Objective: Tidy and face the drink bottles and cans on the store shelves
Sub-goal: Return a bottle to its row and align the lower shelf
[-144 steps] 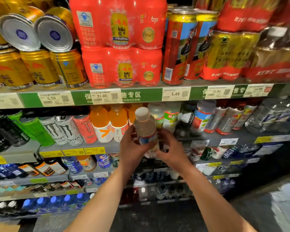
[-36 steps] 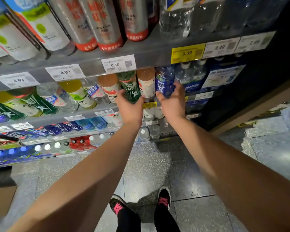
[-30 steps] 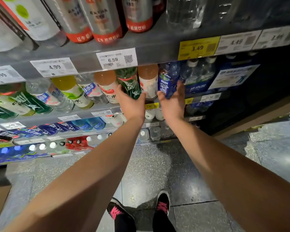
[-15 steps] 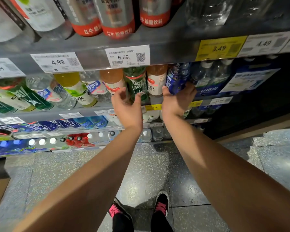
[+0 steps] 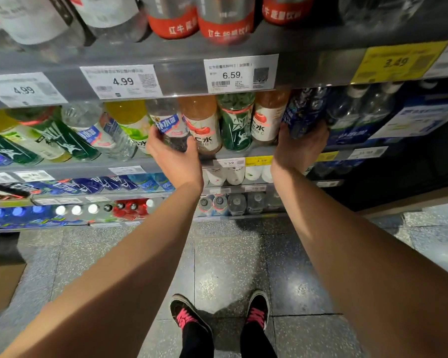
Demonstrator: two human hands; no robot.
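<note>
Both my hands reach to a shelf row of drink bottles below the 6.59 price tag (image 5: 239, 73). My left hand (image 5: 175, 157) cups the base of a clear bottle with a blue-and-white label (image 5: 167, 122), fingers and thumb curled round it. My right hand (image 5: 299, 148) holds the bottom of a dark blue bottle (image 5: 304, 109). Between the hands stand an orange drink bottle (image 5: 202, 122), a green bottle (image 5: 236, 122) and another orange bottle (image 5: 268, 117), labels facing out.
More green, yellow and clear bottles (image 5: 70, 133) lean to the left on the same shelf (image 5: 243, 154). Silver-and-red cans (image 5: 225, 19) stand on the shelf above. Lower shelves hold blue bottles (image 5: 101, 184) and capped bottles (image 5: 130, 208). A cardboard box (image 5: 0, 285) sits on the tiled floor at left.
My left hand has shifted left from the green bottle to the clear blue-labelled bottle and closed round its base. My right hand has stayed at the dark blue bottle.
</note>
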